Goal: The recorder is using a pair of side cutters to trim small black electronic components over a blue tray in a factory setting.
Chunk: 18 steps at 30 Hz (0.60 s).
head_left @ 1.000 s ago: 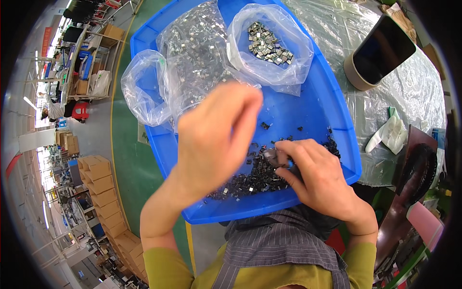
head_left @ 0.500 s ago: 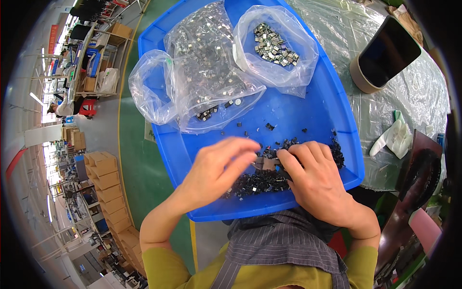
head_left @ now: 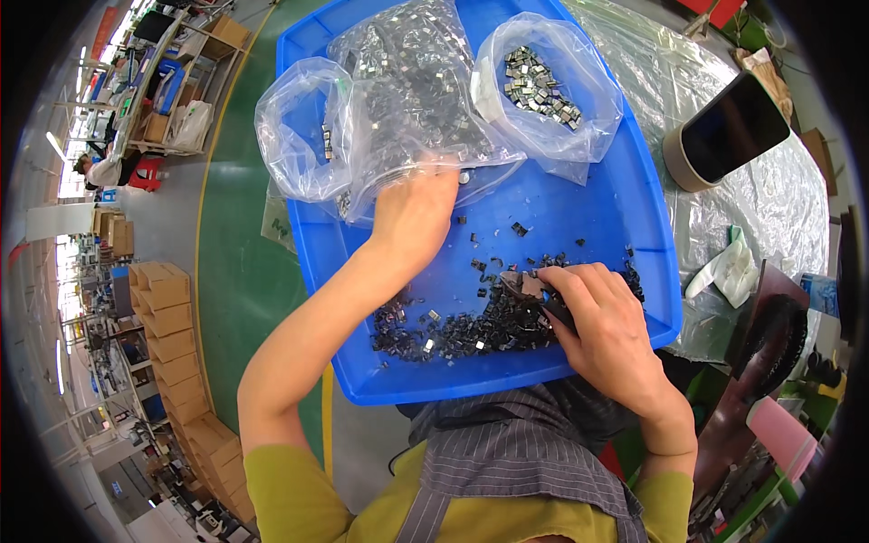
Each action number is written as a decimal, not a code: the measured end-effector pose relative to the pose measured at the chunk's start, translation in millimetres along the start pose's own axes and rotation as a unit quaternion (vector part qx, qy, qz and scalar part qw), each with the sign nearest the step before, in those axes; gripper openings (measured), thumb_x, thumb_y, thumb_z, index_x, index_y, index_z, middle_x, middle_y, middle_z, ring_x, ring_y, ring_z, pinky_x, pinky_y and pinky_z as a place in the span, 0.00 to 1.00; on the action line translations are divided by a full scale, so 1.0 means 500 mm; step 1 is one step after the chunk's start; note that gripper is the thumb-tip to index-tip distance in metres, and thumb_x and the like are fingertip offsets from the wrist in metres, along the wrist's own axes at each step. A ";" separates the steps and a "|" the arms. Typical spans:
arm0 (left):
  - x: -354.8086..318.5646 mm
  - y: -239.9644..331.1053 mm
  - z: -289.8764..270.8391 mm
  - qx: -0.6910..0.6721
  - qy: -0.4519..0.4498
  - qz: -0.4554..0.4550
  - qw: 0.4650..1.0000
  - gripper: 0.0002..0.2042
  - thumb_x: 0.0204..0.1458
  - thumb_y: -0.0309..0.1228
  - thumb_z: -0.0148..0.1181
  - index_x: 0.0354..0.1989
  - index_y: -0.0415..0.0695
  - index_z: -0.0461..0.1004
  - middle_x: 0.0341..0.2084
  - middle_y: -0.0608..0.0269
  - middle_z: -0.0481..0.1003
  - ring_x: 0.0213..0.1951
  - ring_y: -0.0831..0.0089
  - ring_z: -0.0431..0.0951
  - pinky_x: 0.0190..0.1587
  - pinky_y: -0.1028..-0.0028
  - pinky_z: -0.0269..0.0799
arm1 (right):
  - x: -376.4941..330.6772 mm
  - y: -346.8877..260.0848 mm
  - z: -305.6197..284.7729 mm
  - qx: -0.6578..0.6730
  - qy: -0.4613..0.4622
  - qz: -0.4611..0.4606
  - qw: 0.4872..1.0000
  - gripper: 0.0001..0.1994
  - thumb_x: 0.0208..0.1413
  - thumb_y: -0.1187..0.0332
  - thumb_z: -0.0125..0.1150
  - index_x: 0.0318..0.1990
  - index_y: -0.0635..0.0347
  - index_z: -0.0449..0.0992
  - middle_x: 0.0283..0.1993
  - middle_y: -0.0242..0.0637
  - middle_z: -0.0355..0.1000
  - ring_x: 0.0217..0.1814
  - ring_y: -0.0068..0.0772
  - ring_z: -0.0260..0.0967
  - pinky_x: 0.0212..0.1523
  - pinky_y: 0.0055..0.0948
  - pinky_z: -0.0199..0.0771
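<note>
My left hand (head_left: 415, 215) reaches to the mouth of a large clear plastic bag (head_left: 412, 90) of small silvery and black parts. Its fingertips are under the film or among the parts, so I cannot see how they close. My right hand (head_left: 608, 328), fingers curled, is at the near right of the blue tray (head_left: 561, 204). Between its thumb and fingers shows something dark, and a flat brownish piece (head_left: 525, 286) juts out by the fingertips. Under and beside it spreads a heap of small black bits (head_left: 498, 321) with a few shiny ones among them.
An open clear bag (head_left: 593, 109) of silvery parts stands at the tray's far right; another open bag (head_left: 272, 122) is far left. Right of the tray, on a plastic-covered table (head_left: 643, 54), are a dark-screened device (head_left: 738, 127) and a white glove (head_left: 733, 271). Cartons (head_left: 163, 308) line the left.
My left hand has moved away from the black heap, forward to the large bag's mouth. My right hand stays by the heap, and the brownish piece has shifted slightly right and farther off.
</note>
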State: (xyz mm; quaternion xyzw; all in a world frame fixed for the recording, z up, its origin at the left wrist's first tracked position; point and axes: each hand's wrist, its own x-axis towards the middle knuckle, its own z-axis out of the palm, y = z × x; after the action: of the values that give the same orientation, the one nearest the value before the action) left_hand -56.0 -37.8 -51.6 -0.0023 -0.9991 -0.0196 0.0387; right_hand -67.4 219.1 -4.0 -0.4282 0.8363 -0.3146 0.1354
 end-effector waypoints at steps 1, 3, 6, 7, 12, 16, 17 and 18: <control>0.007 0.002 0.005 -0.004 0.001 -0.001 1.000 0.15 0.48 0.19 0.54 0.46 0.38 0.69 0.37 0.49 0.73 0.32 0.51 0.80 0.31 0.57 0.77 | -0.001 0.003 0.003 0.029 0.023 0.003 0.999 0.21 0.45 0.77 0.64 0.50 0.63 0.70 0.42 0.43 0.69 0.45 0.45 0.67 0.46 0.38 0.67; 0.013 0.006 0.010 0.025 -0.004 0.009 1.000 0.16 0.45 0.19 0.54 0.45 0.37 0.68 0.38 0.47 0.73 0.32 0.50 0.80 0.30 0.57 0.78 | -0.001 0.013 0.007 0.123 0.075 0.011 0.989 0.17 0.49 0.78 0.63 0.48 0.62 0.71 0.39 0.44 0.71 0.41 0.50 0.69 0.43 0.39 0.71; -0.001 0.013 -0.012 0.015 -0.017 -0.009 1.000 0.15 0.45 0.19 0.55 0.45 0.37 0.68 0.38 0.48 0.73 0.33 0.52 0.80 0.30 0.58 0.78 | 0.004 0.007 -0.016 0.317 0.079 0.171 0.930 0.13 0.55 0.76 0.61 0.47 0.65 0.71 0.38 0.46 0.71 0.40 0.49 0.71 0.43 0.33 0.72; -0.015 0.023 -0.027 -0.018 0.039 -0.007 0.999 0.12 0.48 0.20 0.58 0.42 0.38 0.70 0.33 0.52 0.71 0.31 0.58 0.78 0.31 0.63 0.75 | 0.003 0.014 -0.017 0.331 0.079 0.164 0.926 0.13 0.56 0.75 0.61 0.48 0.64 0.70 0.39 0.45 0.71 0.42 0.48 0.71 0.44 0.33 0.71; -0.068 0.078 -0.133 -0.542 -0.058 -0.081 0.835 0.04 0.57 0.22 0.53 0.39 0.39 0.71 0.33 0.60 0.71 0.28 0.71 0.76 0.30 0.74 0.71 | 0.014 0.012 -0.014 0.244 0.032 0.104 0.964 0.15 0.55 0.74 0.62 0.49 0.61 0.69 0.40 0.44 0.70 0.42 0.48 0.70 0.43 0.36 0.70; -0.088 0.108 -0.158 -0.727 -0.001 -0.177 0.664 0.06 0.62 0.22 0.50 0.45 0.38 0.67 0.32 0.62 0.74 0.22 0.82 0.72 0.24 0.84 0.66 | 0.038 0.001 -0.015 0.140 -0.029 0.042 0.989 0.17 0.51 0.77 0.62 0.49 0.59 0.69 0.37 0.44 0.66 0.42 0.48 0.67 0.42 0.40 0.67; -0.091 0.108 -0.150 -0.712 0.026 -0.161 0.683 0.08 0.62 0.22 0.51 0.48 0.37 0.64 0.31 0.58 0.76 0.20 0.83 0.71 0.23 0.85 0.67 | 0.039 -0.001 -0.009 0.117 -0.030 0.039 0.992 0.19 0.50 0.77 0.63 0.50 0.59 0.69 0.38 0.44 0.66 0.43 0.48 0.66 0.44 0.40 0.67; -0.095 0.106 -0.142 -0.715 0.028 -0.162 0.679 0.08 0.62 0.22 0.51 0.48 0.37 0.64 0.31 0.58 0.76 0.20 0.83 0.71 0.23 0.85 0.67 | 0.041 -0.002 -0.005 0.094 -0.031 0.035 0.995 0.20 0.49 0.78 0.63 0.51 0.58 0.69 0.40 0.44 0.66 0.44 0.49 0.66 0.45 0.41 0.66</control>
State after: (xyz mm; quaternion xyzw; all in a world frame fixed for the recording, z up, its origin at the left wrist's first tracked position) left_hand -2.9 12.3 17.5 0.1329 -0.6640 -0.7342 0.0498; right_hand -80.1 203.4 -0.8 -0.3938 0.8129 -0.3733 0.2114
